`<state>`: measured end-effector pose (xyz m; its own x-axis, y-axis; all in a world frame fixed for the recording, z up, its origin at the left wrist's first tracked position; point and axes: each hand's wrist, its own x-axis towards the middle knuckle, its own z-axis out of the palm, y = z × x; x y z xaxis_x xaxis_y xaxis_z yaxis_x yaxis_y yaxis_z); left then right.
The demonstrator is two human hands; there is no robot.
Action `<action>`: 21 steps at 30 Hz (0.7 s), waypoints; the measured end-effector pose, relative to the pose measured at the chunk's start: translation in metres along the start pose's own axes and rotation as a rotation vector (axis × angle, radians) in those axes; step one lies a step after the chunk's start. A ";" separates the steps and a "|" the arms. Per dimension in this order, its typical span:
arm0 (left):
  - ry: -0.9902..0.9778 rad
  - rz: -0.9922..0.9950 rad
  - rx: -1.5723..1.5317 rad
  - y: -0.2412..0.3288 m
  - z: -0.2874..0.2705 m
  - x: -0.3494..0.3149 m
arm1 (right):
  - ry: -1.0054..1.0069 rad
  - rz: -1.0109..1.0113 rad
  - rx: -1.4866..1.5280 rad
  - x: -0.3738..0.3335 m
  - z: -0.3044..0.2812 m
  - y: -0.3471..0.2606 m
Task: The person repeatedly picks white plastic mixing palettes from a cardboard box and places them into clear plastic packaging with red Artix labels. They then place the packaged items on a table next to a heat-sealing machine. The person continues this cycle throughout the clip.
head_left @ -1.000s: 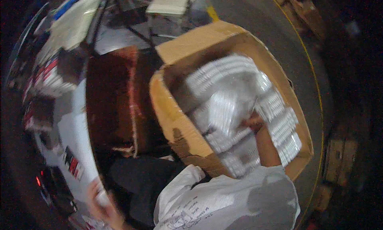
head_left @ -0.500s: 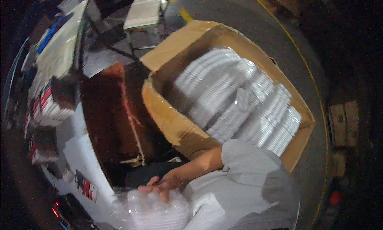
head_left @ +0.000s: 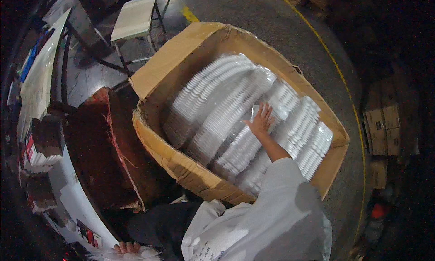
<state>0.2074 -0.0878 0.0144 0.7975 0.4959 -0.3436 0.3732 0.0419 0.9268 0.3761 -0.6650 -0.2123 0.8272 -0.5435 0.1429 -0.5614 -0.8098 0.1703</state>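
My right hand [head_left: 261,120] reaches into a big cardboard box [head_left: 179,163], its fingers spread over the packed clear plastic trays [head_left: 231,102]. It touches or hovers just above a middle row; I cannot tell which. The trays are nested in several long rows, standing on edge side by side. At the lower left, beside the white table's edge, my left hand [head_left: 128,247] has its fingers curled over clear plastic trays [head_left: 140,254]. Only its fingers show, and most of those trays fall below the picture.
A reddish-brown carton [head_left: 97,147] stands between the box and the white table [head_left: 81,184]. Printed packs [head_left: 38,157] lie on the table's left side. Beyond the box is a folding stool [head_left: 133,18]. Stacked cartons [head_left: 383,120] stand at the far right, past a yellow floor line [head_left: 340,73].
My right hand has left the stack of clear trays at the lower middle and moved up and right into the box. My left hand's fingers now show at the lower left.
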 end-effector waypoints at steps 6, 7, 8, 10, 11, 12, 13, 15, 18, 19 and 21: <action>0.127 -0.020 0.130 -0.003 -0.022 -0.003 | -0.229 0.332 0.210 0.017 0.033 0.033; 0.133 -0.021 0.138 -0.004 -0.022 -0.003 | -0.210 0.311 0.245 0.020 0.036 0.042; 0.141 -0.022 0.147 -0.005 -0.022 -0.003 | -0.228 0.306 0.267 0.022 0.038 0.051; 0.155 -0.025 0.157 -0.007 -0.020 -0.001 | -0.258 0.252 0.247 0.023 0.045 0.069; 0.161 -0.032 0.165 -0.008 -0.020 0.001 | -0.269 0.205 0.206 0.023 0.048 0.077; 0.168 -0.032 0.165 -0.010 -0.019 0.002 | -0.278 0.157 0.165 0.024 0.051 0.084; 0.163 -0.035 0.168 -0.011 -0.018 0.003 | -0.187 0.099 0.141 0.026 0.053 0.090; 0.177 -0.035 0.169 -0.013 -0.018 0.005 | -0.090 -0.028 0.115 0.034 0.054 0.099; 0.210 -0.036 0.188 -0.015 -0.018 0.009 | 0.085 -0.056 -0.093 0.053 0.047 0.110; 0.211 -0.036 0.190 -0.015 -0.018 0.009 | 0.068 0.007 -0.077 0.059 0.045 0.111; 0.214 -0.042 0.195 -0.016 -0.017 0.011 | 0.045 -0.033 -0.118 0.064 0.039 0.112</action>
<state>0.2025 -0.0685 -0.0023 0.6687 0.6700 -0.3223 0.5048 -0.0909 0.8585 0.3675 -0.7989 -0.2225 0.8447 -0.5045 0.1787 -0.5352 -0.7938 0.2887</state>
